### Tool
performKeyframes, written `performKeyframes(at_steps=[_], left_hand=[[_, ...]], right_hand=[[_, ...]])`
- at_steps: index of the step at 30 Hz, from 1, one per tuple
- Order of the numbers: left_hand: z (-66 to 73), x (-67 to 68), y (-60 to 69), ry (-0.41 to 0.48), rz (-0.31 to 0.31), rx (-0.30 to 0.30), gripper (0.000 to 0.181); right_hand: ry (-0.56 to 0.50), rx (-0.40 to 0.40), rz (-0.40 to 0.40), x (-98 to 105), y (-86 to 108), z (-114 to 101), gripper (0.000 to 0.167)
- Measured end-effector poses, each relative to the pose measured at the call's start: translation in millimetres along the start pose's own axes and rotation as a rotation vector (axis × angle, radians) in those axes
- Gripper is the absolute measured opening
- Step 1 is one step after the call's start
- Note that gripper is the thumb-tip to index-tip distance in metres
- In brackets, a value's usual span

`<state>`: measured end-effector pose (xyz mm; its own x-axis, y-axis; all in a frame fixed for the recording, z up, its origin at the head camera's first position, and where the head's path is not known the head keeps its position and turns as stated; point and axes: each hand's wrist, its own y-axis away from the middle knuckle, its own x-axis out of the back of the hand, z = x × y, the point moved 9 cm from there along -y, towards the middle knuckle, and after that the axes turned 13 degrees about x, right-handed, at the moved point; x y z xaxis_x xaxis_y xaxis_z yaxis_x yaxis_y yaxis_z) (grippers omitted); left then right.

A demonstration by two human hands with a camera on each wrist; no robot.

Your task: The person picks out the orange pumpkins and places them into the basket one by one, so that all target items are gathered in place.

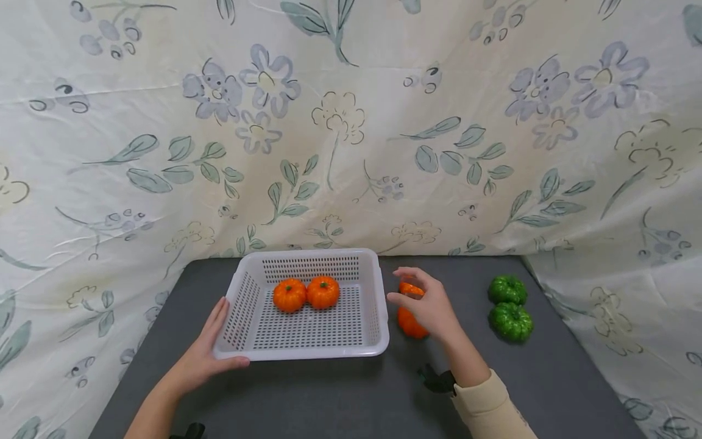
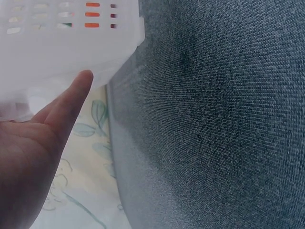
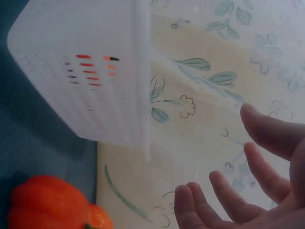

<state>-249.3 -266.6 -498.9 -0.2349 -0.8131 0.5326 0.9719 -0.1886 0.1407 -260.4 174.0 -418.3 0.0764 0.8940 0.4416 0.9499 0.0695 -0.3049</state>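
A white perforated plastic basket (image 1: 307, 352) stands on the dark table with two small orange pumpkins (image 1: 289, 295) side by side inside. My left hand (image 1: 204, 353) touches the basket's left front corner from outside, fingers straight along the left wall and thumb at the front. The left wrist view shows one straight digit against the white wall. Right of the basket, my right hand (image 1: 429, 303) hovers over two more orange pumpkins (image 1: 410, 324), partly hiding them. Its fingers are loosely bent and apart, holding nothing. In the right wrist view these pumpkins (image 3: 47, 202) lie below the fingers.
Two green pumpkin-shaped vegetables (image 1: 511, 322) sit one behind the other at the table's right. Flowered cloth (image 1: 351, 183) hangs behind the grey table (image 1: 329, 402) and along its sides.
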Motion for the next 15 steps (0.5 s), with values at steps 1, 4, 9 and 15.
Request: performKeyframes(at_steps=[1, 4, 9, 15], left_hand=[[0.5, 0.3, 0.2, 0.000, 0.000, -0.002, 0.126], [1.5, 1.0, 0.5, 0.004, 0.000, -0.007, 0.125], [1.4, -0.6, 0.6, 0.020, -0.015, -0.002, 0.125], [1.5, -1.2, 1.4, 0.026, -0.019, 0.002, 0.124]], right_hand=[[-0.001, -0.004, 0.004, 1, 0.9, 2, 0.047], [-0.002, -0.023, 0.017, 5, 4.0, 8, 0.047], [-0.019, -0.046, 0.039, 11, 11.4, 21, 0.048], [-0.013, -0.039, 0.042, 17, 17.4, 34, 0.052]])
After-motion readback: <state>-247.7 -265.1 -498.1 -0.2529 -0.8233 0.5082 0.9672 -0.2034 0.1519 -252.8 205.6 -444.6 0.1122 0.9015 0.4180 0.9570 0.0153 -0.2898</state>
